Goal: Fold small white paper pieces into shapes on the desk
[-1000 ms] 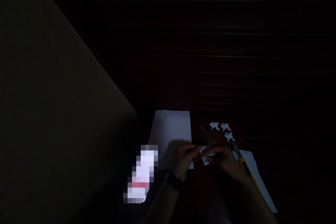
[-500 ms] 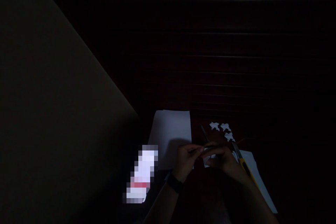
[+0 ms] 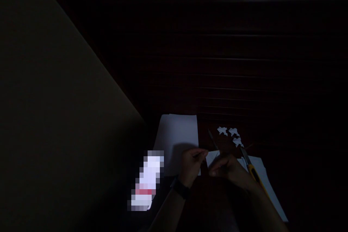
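Pinched together at the fingertips, the left hand's grip [image 3: 189,163] appears to hold a small piece of paper [image 3: 212,157] by its upper-left corner. Facing it, the right hand's grip [image 3: 230,168] has its fingers bent over the paper's lower right side; whether they clasp it or merely rest against it, I cannot tell. So the paper lies between the two grips, low over the dark tabletop [image 3: 210,203], with a slanting line across it that looks like a crease.

Folding seems to be the step in hand. I judge that the next move calls for a steady left grip at the corner while the right fingertips line up an edge and press it flat, which the dim light makes harder.

Just beyond the right grip lie three folded paper shapes [image 3: 234,135]; close on its right is a yellow-handled cutter [image 3: 255,174], its blade worth avoiding. Larger white sheets [image 3: 178,130] extend beyond the left grip.
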`<state>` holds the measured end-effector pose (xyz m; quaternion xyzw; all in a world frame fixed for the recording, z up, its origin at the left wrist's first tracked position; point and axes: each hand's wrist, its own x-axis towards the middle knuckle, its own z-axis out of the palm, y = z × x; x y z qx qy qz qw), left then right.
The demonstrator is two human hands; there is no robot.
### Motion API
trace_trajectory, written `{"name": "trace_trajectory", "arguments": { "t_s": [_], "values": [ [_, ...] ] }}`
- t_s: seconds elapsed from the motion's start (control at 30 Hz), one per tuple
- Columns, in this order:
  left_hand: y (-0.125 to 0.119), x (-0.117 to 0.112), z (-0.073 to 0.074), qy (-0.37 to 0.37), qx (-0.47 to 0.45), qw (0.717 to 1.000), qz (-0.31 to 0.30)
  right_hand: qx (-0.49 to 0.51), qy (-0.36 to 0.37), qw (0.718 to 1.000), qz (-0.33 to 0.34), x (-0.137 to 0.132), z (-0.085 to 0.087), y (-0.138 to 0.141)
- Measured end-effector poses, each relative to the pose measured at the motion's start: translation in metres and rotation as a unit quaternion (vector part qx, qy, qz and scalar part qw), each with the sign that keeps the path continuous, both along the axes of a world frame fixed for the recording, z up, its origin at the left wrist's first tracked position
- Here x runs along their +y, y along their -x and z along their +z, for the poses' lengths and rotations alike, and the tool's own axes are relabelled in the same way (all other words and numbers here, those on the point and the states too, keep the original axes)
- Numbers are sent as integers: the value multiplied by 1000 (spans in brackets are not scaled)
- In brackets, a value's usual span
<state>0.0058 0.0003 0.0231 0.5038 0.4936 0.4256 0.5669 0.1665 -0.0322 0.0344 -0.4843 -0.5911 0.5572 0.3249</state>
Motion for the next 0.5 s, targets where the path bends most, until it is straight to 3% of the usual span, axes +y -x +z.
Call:
{"name": "trace_trajectory", "arguments": {
  "t_s": [0.1,0.3,0.5],
  "values": [
    [1,1,1,1,-1,1000,16,-3,-13,1000,-1,-2,3,0],
    [0,0,-1,20,-16,999,22,22,-78,993,-81,1,14,-1],
    [0,-1,-5,57,-30,998,17,20,-96,993,-58,2,11,-3]
  ]
}}
